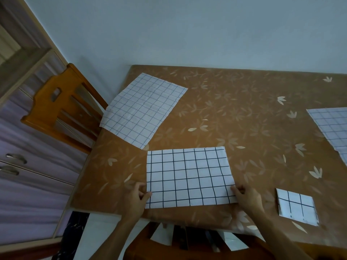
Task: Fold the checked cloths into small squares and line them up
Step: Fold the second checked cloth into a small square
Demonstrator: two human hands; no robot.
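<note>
Cloth in hand: a half-folded checked cloth [189,178] lay at the table's [244,113] near edge.
Left hand [136,197]: pinched its left corner.
Right hand [247,197]: pinched its right corner.
Finished square [297,206]: right of that cloth, apart.
Unfolded cloth [142,107]: beyond it, overhanging the table's left edge.
Risk: uneven lifting could likely skew the layers, leaving a crooked square.

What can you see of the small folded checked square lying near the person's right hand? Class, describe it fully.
The small folded white cloth square with dark grid lines lies flat on the brown leaf-patterned table covering, near the front edge, right of the larger checked cloth. It looks like thin fabric folded into layers, showing about three by three checks, its corners turned slightly askew to the table edge. Nothing rests on it; the right hand is close but apart from it.
</note>
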